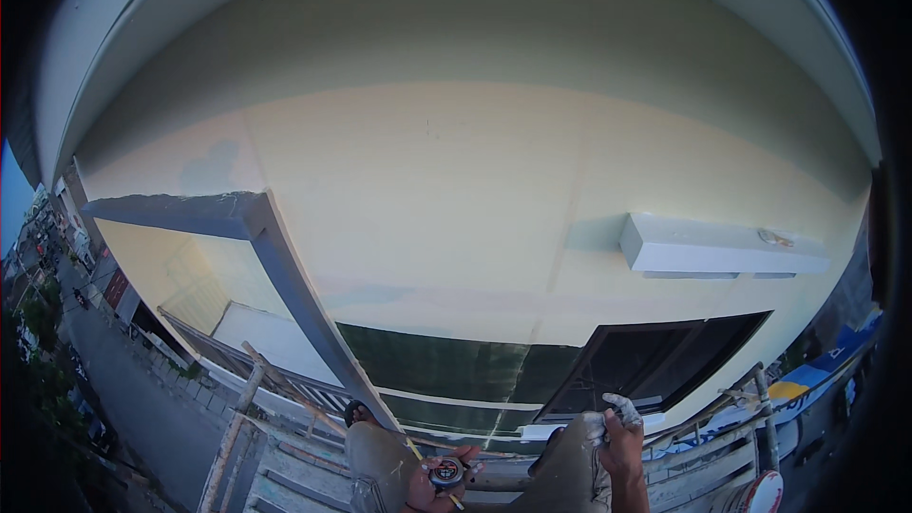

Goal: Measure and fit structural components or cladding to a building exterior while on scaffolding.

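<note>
Low in the head view, my left hand (439,483) is closed around a round, dark tape measure (446,473). A strip of yellow tape (413,448) shows just beyond it, towards the wall. My right hand (619,445) is raised over my right knee, fingers closed on a crumpled, grey-white cloth-like piece (623,408). Whether that piece is a rag or a glove, I cannot tell. Both my knees are bent in khaki trousers (375,456), above a platform of pale slats (294,475).
A cream wall (427,209) rises ahead, with a dark green band (437,361) and a dark window (665,361). A white ledge (712,245) juts out at right. A grey-framed opening (294,275) stands left. Rough wooden rails (237,418) flank the platform; a street (133,361) lies far below.
</note>
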A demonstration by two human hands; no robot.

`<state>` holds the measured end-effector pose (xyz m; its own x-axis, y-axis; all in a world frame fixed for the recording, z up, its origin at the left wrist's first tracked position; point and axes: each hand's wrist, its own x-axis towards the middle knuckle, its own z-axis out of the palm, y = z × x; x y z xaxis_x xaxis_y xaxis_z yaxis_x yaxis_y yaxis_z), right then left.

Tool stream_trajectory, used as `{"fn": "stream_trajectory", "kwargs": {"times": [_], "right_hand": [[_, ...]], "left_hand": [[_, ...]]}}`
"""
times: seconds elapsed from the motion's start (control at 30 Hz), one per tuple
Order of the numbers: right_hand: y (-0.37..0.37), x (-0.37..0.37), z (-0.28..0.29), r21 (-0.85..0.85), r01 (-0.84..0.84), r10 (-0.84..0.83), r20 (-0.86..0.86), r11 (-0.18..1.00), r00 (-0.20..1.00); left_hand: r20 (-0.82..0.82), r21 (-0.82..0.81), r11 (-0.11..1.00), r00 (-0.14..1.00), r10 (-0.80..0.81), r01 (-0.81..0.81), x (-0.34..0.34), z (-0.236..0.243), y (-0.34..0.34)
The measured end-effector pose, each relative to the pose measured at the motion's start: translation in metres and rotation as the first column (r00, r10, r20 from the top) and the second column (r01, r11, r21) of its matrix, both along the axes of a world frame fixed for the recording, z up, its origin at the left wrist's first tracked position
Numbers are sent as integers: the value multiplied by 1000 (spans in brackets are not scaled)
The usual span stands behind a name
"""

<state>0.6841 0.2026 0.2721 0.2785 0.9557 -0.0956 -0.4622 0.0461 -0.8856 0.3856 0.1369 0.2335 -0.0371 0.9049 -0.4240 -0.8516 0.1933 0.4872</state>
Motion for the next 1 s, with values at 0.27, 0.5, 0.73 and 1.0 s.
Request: {"fn": "stream_trajectory", "kwargs": {"times": [0.27,0.5,0.73,1.0], "right_hand": [[8,47,-29,-240,190,-212,-70,952,975],[-4,58,-41,-66,24,-33,-140,998,990],[-16,62,-58,-150,162,-156,49,975,987],[-20,80,-32,-444,362,-239,308,820,921]], "left_hand": [[557,63,952,781,-283,300,-24,-128,21],[361,-130,936,895,-264,329,-22,-100,20],[394,162,951,866,-308,265,-21,-77,14],[404,122,975,888,-219,186,-39,-76,17]]}}
